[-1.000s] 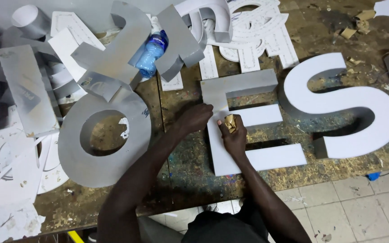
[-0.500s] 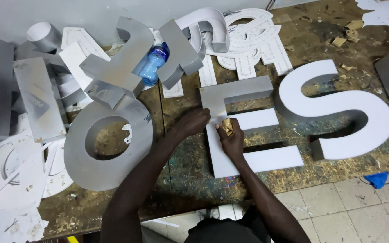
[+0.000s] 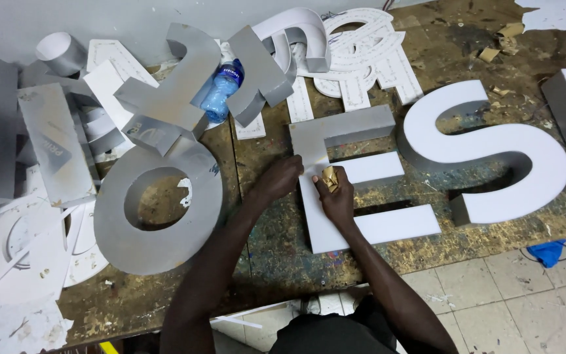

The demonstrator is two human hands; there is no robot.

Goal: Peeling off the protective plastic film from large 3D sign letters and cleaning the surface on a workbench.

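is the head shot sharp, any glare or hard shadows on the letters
Head view: sharp around both hands, the right hand and left hand crisp on the white E; light is soft and even, no blown glare; the S casts only shallow shadow inside its curves; the edges bow slightly, wide-lens style.

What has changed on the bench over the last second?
Almost nothing. The right hand still pinches the small tan pad on the white E letter, and the left hand still presses that letter's left edge. Only the camera view drifted slightly; the S letter and blue bottle stayed put.
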